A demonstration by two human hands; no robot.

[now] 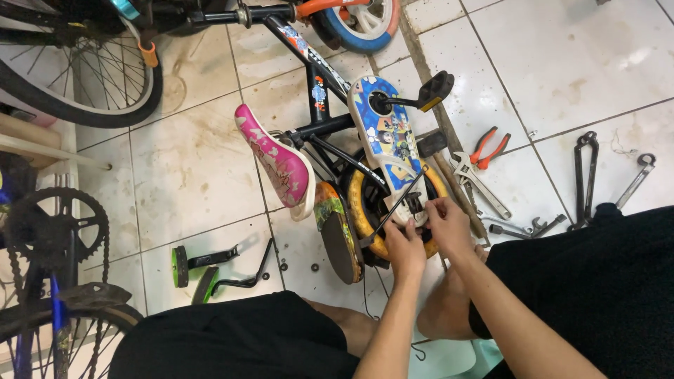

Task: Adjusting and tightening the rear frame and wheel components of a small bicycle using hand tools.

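My left hand (405, 250) pinches a thin black metal stay (393, 208), steadying it against the small yellow-rimmed rear wheel (359, 210) of the overturned child's bicycle. My right hand (447, 224), fingers closed, works the axle fitting just beside. An adjustable steel wrench (479, 184) lies beyond the right hand, within reach.

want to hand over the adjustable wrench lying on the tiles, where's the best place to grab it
Take the adjustable wrench by its long straight handle, near the lower-right end, coming from above. It lies flat on the tile with the jaw head pointing up-left beside the red-handled pliers, and the hammer handle runs close along its left side, so the handle's far end probably leaves the freest grip.
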